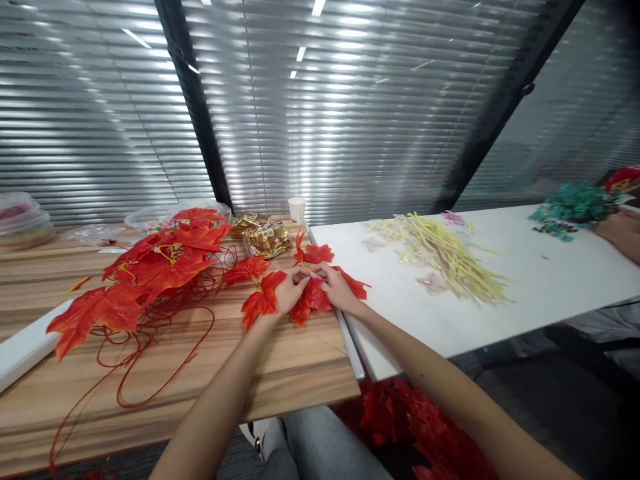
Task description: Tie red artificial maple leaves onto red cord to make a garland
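Note:
A sprig of red artificial maple leaves (pixel 311 301) lies near the right edge of the wooden table, its leaves spread around both hands. My left hand (pixel 291 291) is closed, fingers pinching the sprig at its middle. Close against it, my right hand (pixel 335 287) is closed on the same sprig, fingertips meeting the left ones. Exactly which part sits between the fingertips is hidden. To the left rests a heap of larger red maple leaves (pixel 165 270) with yellow stems, over a tangle of thin red cord (pixel 135 353).
Gold wrappers (pixel 267 240) and a paper cup (pixel 297 211) stand behind the hands. On the adjoining white table (pixel 480 327) lie yellow strands (pixel 450 257) and teal foliage (pixel 575 207) beside another person's hand (pixel 620 233). Red leaves (pixel 425 427) fill the space below. A white box (pixel 30 343) lies left.

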